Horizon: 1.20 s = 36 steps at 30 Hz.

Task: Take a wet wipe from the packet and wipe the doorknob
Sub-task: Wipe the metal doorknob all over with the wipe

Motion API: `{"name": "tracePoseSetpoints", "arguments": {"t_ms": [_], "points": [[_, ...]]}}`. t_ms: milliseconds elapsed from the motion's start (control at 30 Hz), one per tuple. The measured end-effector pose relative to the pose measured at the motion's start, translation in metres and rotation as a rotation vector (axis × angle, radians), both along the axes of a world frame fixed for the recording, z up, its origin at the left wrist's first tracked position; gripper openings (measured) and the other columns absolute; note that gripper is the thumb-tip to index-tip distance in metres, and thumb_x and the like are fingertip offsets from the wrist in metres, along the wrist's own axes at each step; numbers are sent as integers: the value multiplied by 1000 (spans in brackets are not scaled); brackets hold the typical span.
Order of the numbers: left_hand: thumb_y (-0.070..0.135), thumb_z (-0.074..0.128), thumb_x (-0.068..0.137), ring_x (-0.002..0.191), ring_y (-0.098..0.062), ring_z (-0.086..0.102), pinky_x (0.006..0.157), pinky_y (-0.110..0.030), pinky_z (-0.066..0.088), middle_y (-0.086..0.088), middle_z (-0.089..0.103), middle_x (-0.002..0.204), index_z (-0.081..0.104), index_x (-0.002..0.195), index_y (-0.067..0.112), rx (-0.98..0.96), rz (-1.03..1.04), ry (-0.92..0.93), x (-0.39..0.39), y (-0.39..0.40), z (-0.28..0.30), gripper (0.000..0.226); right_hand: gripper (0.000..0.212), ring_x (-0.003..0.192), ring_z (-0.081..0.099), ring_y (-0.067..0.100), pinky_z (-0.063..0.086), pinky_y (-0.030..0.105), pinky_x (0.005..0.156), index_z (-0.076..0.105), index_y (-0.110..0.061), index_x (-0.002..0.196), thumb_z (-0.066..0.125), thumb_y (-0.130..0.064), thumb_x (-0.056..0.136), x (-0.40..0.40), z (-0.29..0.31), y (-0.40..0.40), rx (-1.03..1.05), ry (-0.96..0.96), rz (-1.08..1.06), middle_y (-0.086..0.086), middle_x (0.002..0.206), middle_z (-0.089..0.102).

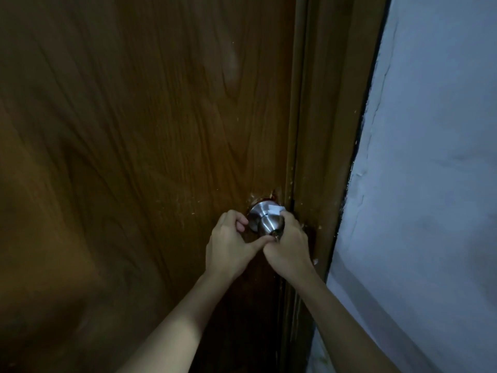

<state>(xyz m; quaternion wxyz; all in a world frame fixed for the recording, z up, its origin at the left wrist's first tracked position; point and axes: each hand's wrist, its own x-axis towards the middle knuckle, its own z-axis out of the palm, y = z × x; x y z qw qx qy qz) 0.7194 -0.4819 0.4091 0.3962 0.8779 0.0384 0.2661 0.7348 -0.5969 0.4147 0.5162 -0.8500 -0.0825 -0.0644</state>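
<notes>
A brushed steel doorknob [266, 221] sticks out of a brown wooden door [150, 130] near its right edge. My right hand [289, 244] wraps the knob's right side, and a small white wet wipe [274, 210] shows above its fingers, pressed against the knob's top. My left hand [231, 242] is at the knob's left side, fingers curled, with the thumb reaching under the knob's front and touching it. No wipe packet is in view.
A brown door frame [322, 130] runs right of the door. Beyond it is a pale grey-blue wall [430, 157]. Chipped paint marks surround the knob and frame edge.
</notes>
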Motion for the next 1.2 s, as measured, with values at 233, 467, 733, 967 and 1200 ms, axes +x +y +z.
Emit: {"name": "tracePoseSetpoints", "arguments": {"t_ms": [233, 467, 733, 967, 1200], "points": [[44, 79, 58, 77, -14, 59, 68, -36, 56, 2, 59, 95, 58, 98, 20, -45, 2, 32, -6, 2, 1, 51, 53, 101, 57, 25, 47, 41, 89, 44, -9, 125, 43, 8, 74, -3, -2, -7, 882, 481, 214, 13, 111, 58], [44, 78, 61, 81, -11, 60, 71, -32, 55, 5, 62, 95, 62, 100, 20, -65, 6, 42, -8, -1, 2, 49, 47, 106, 55, 32, 37, 48, 93, 47, -7, 128, 39, -38, 93, 10, -20, -6, 1502, 846, 214, 20, 126, 54], [22, 71, 77, 82, -5, 65, 71, -15, 51, 5, 69, 97, 64, 107, 16, -149, -137, 108, -6, 4, -6, 32, 27, 94, 61, 27, 50, 37, 77, 54, 0, 115, 44, -5, 90, 11, -15, -3, 1374, 900, 163, 19, 102, 64], [27, 63, 83, 71, -11, 66, 61, -24, 46, -2, 73, 80, 67, 90, 11, -817, 110, 198, 3, -15, 0, 18, 13, 72, 56, 17, 40, 26, 64, 61, -4, 91, 48, -5, 88, 3, -18, -3, 1181, 859, 128, 9, 80, 59], [15, 60, 84, 64, -11, 61, 57, -19, 45, -6, 69, 77, 69, 97, 8, -1107, -22, 419, -12, -19, 9, 17, 14, 70, 57, 14, 42, 28, 64, 69, -12, 83, 55, -15, 85, -13, -28, -12, 958, 656, 313, 1, 72, 63]]}}
